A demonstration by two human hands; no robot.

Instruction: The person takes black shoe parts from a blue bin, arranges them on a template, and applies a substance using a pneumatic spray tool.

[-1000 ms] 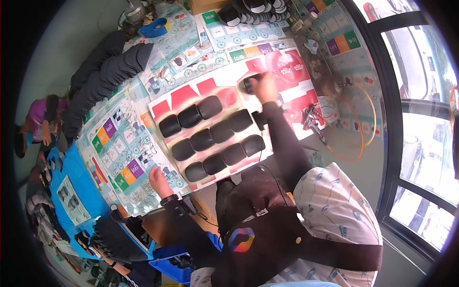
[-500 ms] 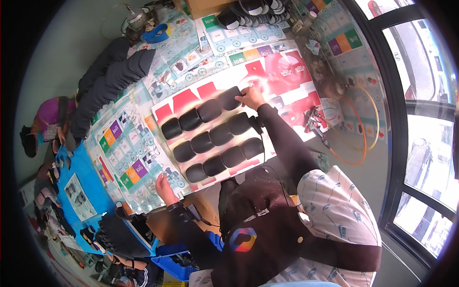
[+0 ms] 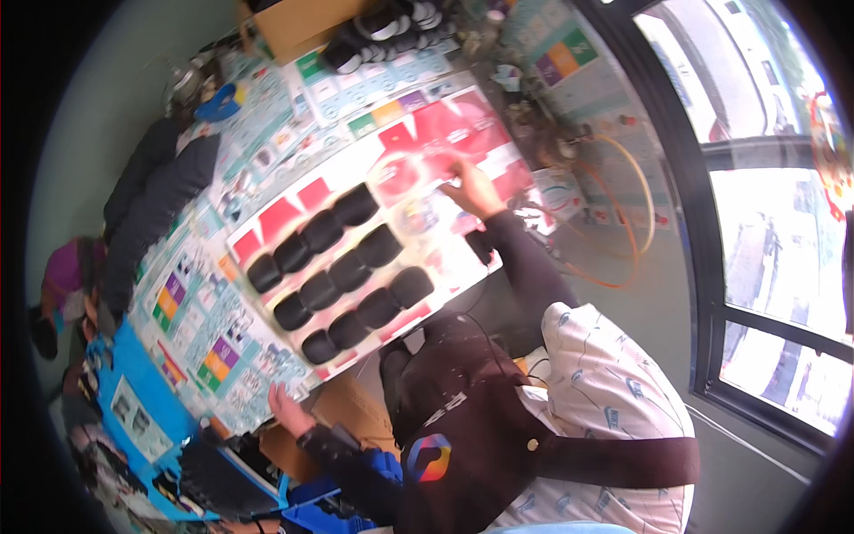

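Note:
Dark, rounded-edged pads lie in three slanting rows on a red and white board with overspray marks. My right hand hovers over the board's right part, to the right of the rows. Its thumb and fingers are apart, with nothing seen between them. Just beyond that hand, at the board's right edge, is a spray gun, blurred and partly hidden by my forearm. My left hand is at the board's near left corner, fingers spread and holding nothing.
Stacks of dark pads stand at the table's far left. A cardboard box and black-and-white pieces sit at the back. An orange hose loops at the right. Another person is at the left, by a blue-covered table.
My right hand has let go of the end pad in the back row and moved right, away from it. The whole view has turned, shifting the table leftward. My left hand stays open.

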